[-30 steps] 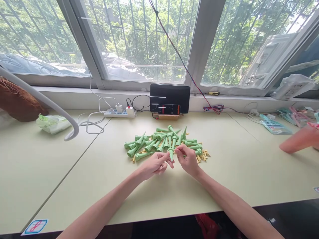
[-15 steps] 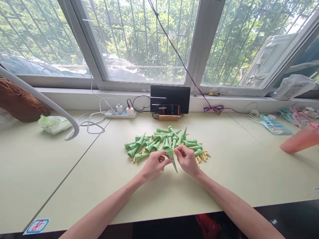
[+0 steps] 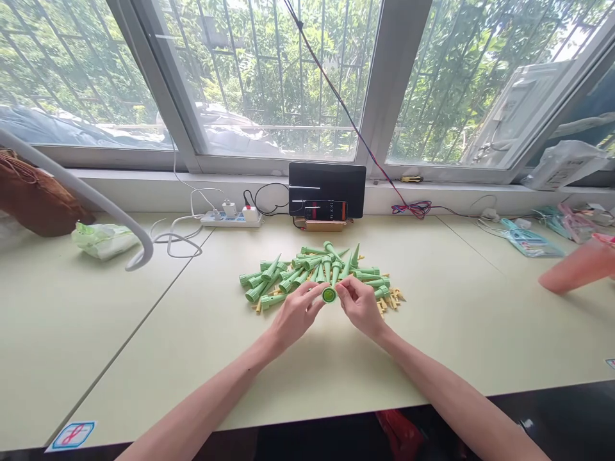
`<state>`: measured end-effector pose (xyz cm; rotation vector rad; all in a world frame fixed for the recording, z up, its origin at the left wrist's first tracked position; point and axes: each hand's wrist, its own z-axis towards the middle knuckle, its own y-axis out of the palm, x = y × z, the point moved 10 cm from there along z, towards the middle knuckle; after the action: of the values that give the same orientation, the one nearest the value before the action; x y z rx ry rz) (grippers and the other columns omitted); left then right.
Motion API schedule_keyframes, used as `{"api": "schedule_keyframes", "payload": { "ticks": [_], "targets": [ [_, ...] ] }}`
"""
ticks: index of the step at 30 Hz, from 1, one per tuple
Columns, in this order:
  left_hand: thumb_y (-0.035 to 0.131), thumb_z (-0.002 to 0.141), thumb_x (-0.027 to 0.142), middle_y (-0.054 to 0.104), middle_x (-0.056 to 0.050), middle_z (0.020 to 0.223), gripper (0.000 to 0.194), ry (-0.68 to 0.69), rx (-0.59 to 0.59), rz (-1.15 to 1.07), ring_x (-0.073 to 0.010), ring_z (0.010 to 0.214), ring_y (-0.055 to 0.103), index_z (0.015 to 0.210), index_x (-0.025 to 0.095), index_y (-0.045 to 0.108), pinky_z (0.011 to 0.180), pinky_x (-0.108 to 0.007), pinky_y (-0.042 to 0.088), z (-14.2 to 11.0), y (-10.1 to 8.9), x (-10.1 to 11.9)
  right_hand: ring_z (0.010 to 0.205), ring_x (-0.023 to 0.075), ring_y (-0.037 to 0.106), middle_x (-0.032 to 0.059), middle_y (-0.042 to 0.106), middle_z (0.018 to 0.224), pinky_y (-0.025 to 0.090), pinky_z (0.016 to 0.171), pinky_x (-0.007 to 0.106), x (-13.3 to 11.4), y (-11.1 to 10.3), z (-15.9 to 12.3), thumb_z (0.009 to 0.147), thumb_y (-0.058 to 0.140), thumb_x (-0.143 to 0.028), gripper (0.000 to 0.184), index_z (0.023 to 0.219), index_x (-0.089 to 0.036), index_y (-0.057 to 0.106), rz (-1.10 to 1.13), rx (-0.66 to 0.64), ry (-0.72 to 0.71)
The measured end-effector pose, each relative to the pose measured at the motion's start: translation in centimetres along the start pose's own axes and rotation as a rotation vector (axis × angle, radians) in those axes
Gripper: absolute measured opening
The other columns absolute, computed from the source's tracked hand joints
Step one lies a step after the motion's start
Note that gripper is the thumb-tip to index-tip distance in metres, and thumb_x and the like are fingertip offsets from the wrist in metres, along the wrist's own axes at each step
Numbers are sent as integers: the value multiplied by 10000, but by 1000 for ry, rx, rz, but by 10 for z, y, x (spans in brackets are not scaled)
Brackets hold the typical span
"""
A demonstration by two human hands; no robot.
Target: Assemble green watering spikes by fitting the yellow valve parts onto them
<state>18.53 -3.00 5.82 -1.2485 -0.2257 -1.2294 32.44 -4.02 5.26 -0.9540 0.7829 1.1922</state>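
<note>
Between the thumb and fingers of my left hand (image 3: 296, 314) is a green plastic watering spike (image 3: 329, 295), its round open end turned toward me. I can see into its hollow; the pointed end is out of sight behind. My right hand (image 3: 361, 310) is closed in a pinch right against the spike's right side. Whatever small thing lies in that pinch is hidden by the fingertips. Just beyond both hands lies a heap of similar green spikes (image 3: 271, 272), pointing many ways. Small yellow pointed pieces (image 3: 396, 298) are scattered under and beside the heap.
Behind the heap, a black tablet (image 3: 327, 182) and a phone (image 3: 327, 210) lean by the window ledge. A power strip (image 3: 231, 219) with white cables is at the left. A reddish translucent cup (image 3: 579, 267) lies at the right, and a grey curved arm (image 3: 81, 186) hangs at the left.
The spike in my left hand has turned from point-down to having its open end face me. My right hand stays pinched close beside it.
</note>
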Motion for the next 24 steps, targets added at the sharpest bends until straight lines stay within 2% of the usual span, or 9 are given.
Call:
{"api": "schedule_keyframes", "payload": {
  "ticks": [3,5,7,8,11,14,18,20,24],
  "targets": [
    [609,872,410,656,-62,1013,328,-137,59,-119,-78,523,489,1145,236,659,521,-224,439,3,-5,-6,447,100,395,-50,452,549,322,421,238,-5,-6,1,958,524,-442,294,786,-204,526,-27,45,-23],
    [603,864,474,671,-56,925,350,-273,29,-273,-63,458,490,1059,189,659,452,-210,412,4,-3,-14,448,103,398,-48,454,551,326,421,238,-6,-9,2,963,515,-447,296,794,-204,529,-45,66,-34],
    [511,887,588,669,-59,765,478,-433,-52,-460,-58,378,453,832,137,661,359,-202,319,2,7,-22,452,107,405,-46,457,554,334,427,241,-8,-10,2,968,508,-444,294,794,-207,526,-65,73,-44],
    [469,888,636,656,-62,694,559,-496,-130,-574,-65,360,446,766,123,655,335,-204,287,0,15,-23,454,109,410,-45,459,555,339,432,244,-9,-11,2,971,504,-437,289,793,-209,523,-74,72,-52],
    [418,869,715,642,-73,614,680,-636,-351,-808,-63,324,398,715,102,668,299,-208,210,-10,40,-21,464,111,422,-41,466,563,354,454,249,-14,-8,1,977,497,-403,270,789,-211,519,-100,47,-92],
    [489,846,706,557,-58,489,654,-644,-415,-896,-107,422,473,630,109,650,314,-202,184,-15,49,-17,476,111,437,-36,483,575,366,471,249,-19,-3,-1,975,502,-382,261,781,-207,524,-123,11,-125],
    [556,857,634,419,-32,377,615,-550,-369,-954,-170,639,581,464,162,520,456,-216,376,-12,47,-11,466,106,435,-41,484,563,356,463,243,-17,0,-3,970,507,-376,263,772,-204,520,-109,4,-114],
    [565,870,603,414,-18,382,586,-533,-355,-960,-163,650,581,486,163,522,520,-228,416,-11,46,-11,460,104,430,-40,495,559,349,458,241,-13,1,-3,968,511,-374,262,769,-203,515,-90,2,-99],
    [580,880,555,446,18,416,469,-511,-375,-859,-110,495,481,667,139,609,441,-216,328,-11,44,-11,461,98,403,-43,481,559,323,450,238,-7,2,-2,960,521,-386,275,757,-201,506,-61,2,-66]
  ]
}}
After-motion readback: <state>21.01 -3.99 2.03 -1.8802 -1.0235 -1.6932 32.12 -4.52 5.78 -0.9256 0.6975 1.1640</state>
